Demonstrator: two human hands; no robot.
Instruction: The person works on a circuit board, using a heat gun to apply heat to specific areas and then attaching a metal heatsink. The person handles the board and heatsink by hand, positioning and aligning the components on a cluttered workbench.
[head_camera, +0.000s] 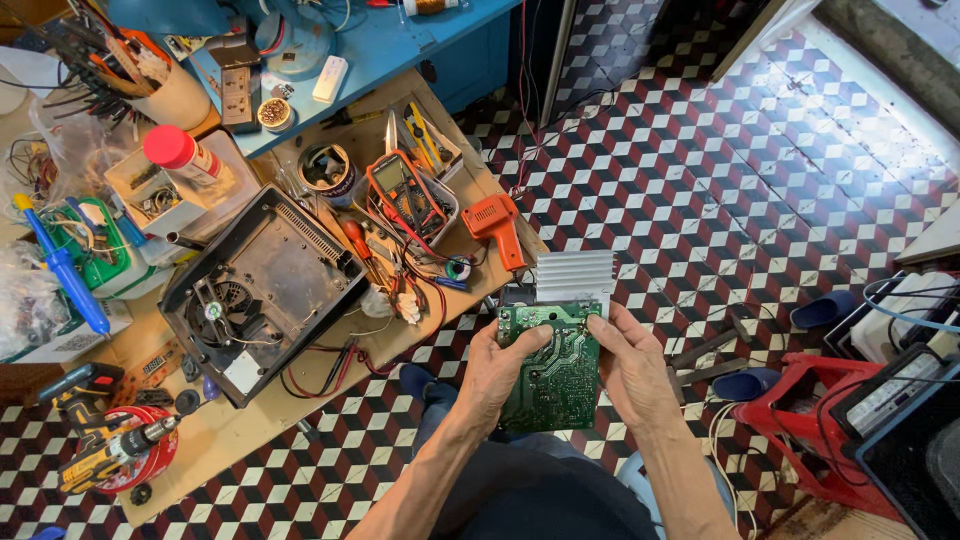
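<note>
Held thing: your hands grip a green rectangular circuit board (552, 365) with a ribbed silver aluminium heat sink (573, 276) along its far edge, solder side up, in the air above your lap and beside the table's near edge.
Left hand (498, 372): closed on the board's left edge, thumb lying across its face.
Right hand (630, 365): closed on the right edge, thumb tip near the top corner by the heat sink.
Table (240, 425): the light wooden table sits to your left, crowded.
On it: an open black plastic appliance casing with a fan (262, 292), an orange-cased multimeter (407, 192), an orange glue gun (498, 226) at the table's corner nearest the board.
Floor (700, 170): red, black and white cube-patterned tiles.
</note>
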